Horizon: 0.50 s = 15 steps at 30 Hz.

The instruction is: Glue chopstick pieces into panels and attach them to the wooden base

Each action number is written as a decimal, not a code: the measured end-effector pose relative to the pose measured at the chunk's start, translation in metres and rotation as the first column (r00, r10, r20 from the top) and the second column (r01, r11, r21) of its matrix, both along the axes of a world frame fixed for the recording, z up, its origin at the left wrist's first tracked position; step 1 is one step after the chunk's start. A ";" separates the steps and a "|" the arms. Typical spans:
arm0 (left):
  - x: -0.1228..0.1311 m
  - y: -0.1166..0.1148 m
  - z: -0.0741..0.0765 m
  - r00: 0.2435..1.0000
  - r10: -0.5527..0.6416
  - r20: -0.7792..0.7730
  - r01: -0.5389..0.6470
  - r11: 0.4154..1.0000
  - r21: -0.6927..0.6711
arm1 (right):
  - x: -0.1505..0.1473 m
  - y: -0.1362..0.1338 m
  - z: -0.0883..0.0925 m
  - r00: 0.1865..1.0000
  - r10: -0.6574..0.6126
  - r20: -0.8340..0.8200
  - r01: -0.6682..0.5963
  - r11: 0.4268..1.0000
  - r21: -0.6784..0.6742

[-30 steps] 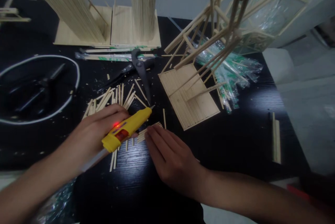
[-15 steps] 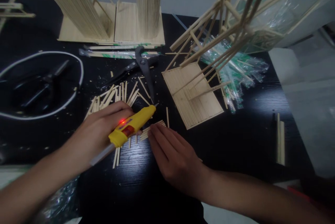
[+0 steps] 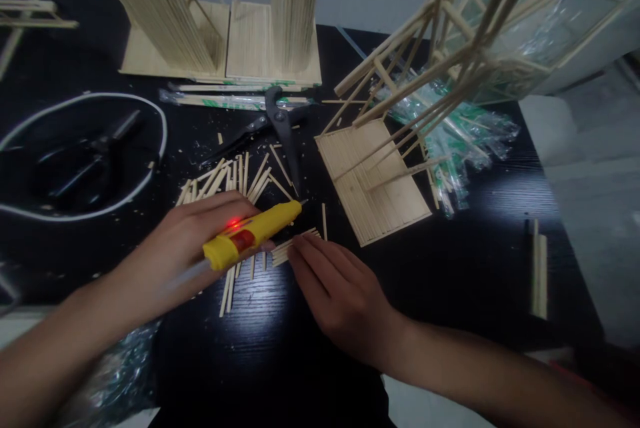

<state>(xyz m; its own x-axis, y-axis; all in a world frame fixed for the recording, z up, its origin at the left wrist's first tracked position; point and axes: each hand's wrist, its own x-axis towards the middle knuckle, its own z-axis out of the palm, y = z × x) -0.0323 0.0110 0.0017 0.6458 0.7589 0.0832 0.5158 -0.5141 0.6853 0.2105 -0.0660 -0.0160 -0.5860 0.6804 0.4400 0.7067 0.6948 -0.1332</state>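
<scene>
Head view: near the frame's centre, your left hand [image 3: 200,223] keeps a snug grip around the yellow glue gun [image 3: 260,228]; just below it, your right hand's [image 3: 345,288] fingertips touch short sticks [image 3: 281,255] on the black counter [image 3: 450,281], whether pinching or merely pressing you cannot tell.

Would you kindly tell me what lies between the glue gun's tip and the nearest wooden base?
In the head view, one thin stick lies on the dark table between them.
</scene>
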 end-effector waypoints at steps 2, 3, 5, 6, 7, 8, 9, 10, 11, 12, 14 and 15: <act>-0.003 0.003 0.005 0.998 0.057 0.012 -0.056 0.998 -0.021 | 0.000 0.002 0.000 1.000 -0.001 -0.017 0.001 1.000 0.022; -0.005 0.004 0.008 0.995 0.101 0.025 -0.101 0.995 -0.014 | 0.000 0.003 0.000 1.000 -0.001 -0.023 0.001 1.000 0.029; -0.009 0.006 0.012 0.987 0.160 0.015 -0.160 0.987 -0.002 | 0.000 0.004 0.000 1.000 -0.006 -0.031 0.007 0.999 0.032; -0.012 0.006 0.013 0.985 0.171 0.003 -0.171 0.985 0.006 | 0.000 0.005 0.000 0.999 -0.009 -0.034 0.010 0.999 0.030; -0.015 0.007 0.014 0.985 0.173 -0.004 -0.172 0.985 0.020 | 0.000 0.005 0.000 0.999 -0.010 -0.038 0.011 1.000 0.029; -0.019 0.008 0.014 0.984 0.176 -0.005 -0.176 0.983 0.043 | 0.000 0.005 0.000 0.999 -0.011 -0.042 0.012 1.000 0.026; -0.024 0.009 0.014 0.985 0.172 -0.001 -0.171 0.983 0.065 | 0.000 0.005 0.001 0.999 -0.010 -0.046 0.011 1.000 0.025; -0.028 0.010 0.013 0.987 0.158 0.005 -0.158 0.984 0.083 | 0.000 0.005 0.001 0.999 -0.008 -0.050 0.009 1.000 0.025; -0.033 0.012 0.013 0.989 0.150 0.013 -0.151 0.984 0.097 | 0.000 0.006 0.002 0.999 -0.005 -0.049 0.006 1.000 0.022; -0.038 0.013 0.012 0.992 0.122 0.010 -0.123 0.988 0.090 | 0.001 0.006 0.002 0.999 -0.004 -0.045 0.005 1.000 0.018; -0.046 0.015 0.011 0.994 0.108 0.010 -0.108 0.989 0.098 | 0.001 0.006 0.003 1.000 -0.003 -0.026 0.003 1.000 0.000; -0.050 0.016 0.011 0.994 0.107 0.002 -0.107 0.989 0.104 | 0.002 0.006 0.003 1.000 -0.001 -0.014 0.001 1.000 -0.009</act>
<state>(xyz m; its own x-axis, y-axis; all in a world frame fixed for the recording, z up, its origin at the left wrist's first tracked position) -0.0819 0.0271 0.0126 0.5619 0.8110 0.1630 0.5744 -0.5243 0.6286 0.2124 -0.0603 -0.0129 -0.5792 0.6850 0.4419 0.7056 0.6928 -0.1490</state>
